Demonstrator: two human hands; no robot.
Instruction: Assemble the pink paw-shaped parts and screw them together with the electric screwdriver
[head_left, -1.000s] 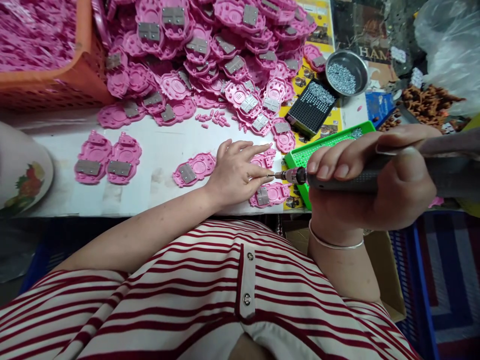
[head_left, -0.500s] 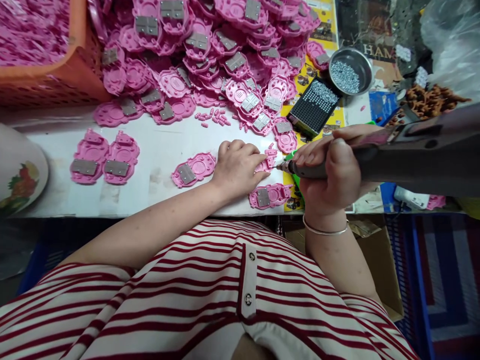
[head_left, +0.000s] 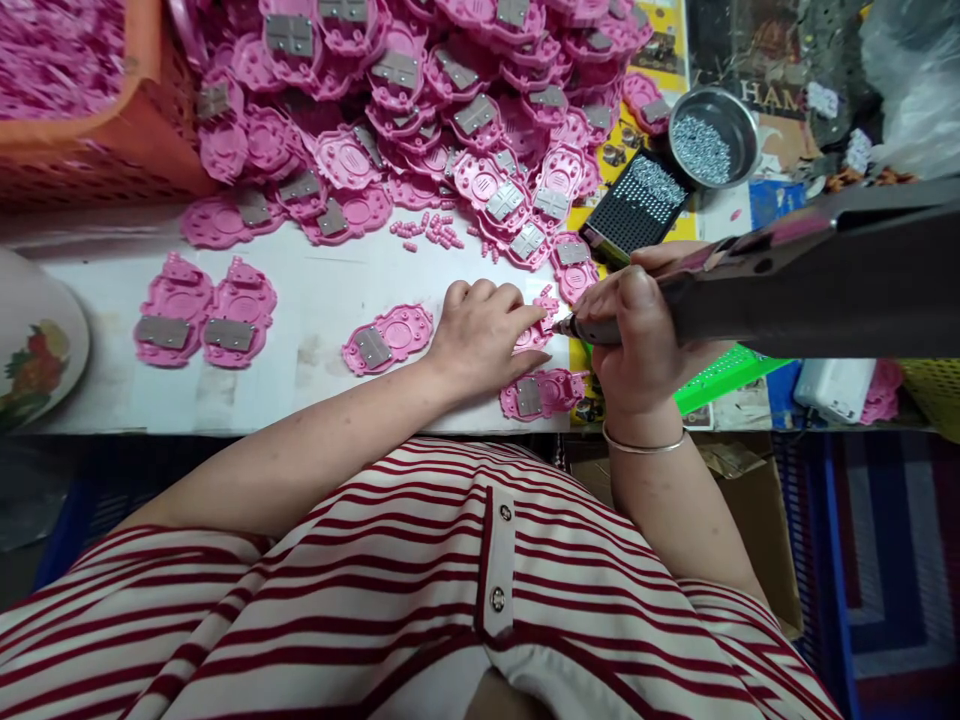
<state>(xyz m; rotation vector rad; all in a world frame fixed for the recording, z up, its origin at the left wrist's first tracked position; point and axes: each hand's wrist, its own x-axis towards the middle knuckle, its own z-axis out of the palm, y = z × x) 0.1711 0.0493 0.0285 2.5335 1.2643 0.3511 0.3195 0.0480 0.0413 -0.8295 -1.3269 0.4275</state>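
My left hand [head_left: 484, 335] grips a pink plastic casing half [head_left: 533, 336] against the white tabletop, thumb and forefinger on either side; the hand covers much of it. Wrapped in my right hand [head_left: 641, 345] is a dark electric screwdriver [head_left: 795, 275], its tip [head_left: 561, 327] at the casing's right end. Whether a screw sits under the tip is too small to tell. Just below lies another casing half with a metal plate [head_left: 541, 394], and one more [head_left: 388, 338] lies left of my left hand. Small pink pegs [head_left: 427, 231] are scattered beyond.
Pink casing halves [head_left: 397, 75] form a large heap at the back. An orange basket [head_left: 161, 120] stands back left, a bowl [head_left: 37, 340] at the left edge. A black perforated tray [head_left: 626, 215] and metal bowl of screws [head_left: 712, 137] sit back right, a green tray [head_left: 739, 372] nearer.
The screwdriver and my right hand have shifted slightly left and tilted, uncovering more of the green tray. My left thumb and forefinger have spread a little wider on the casing half.
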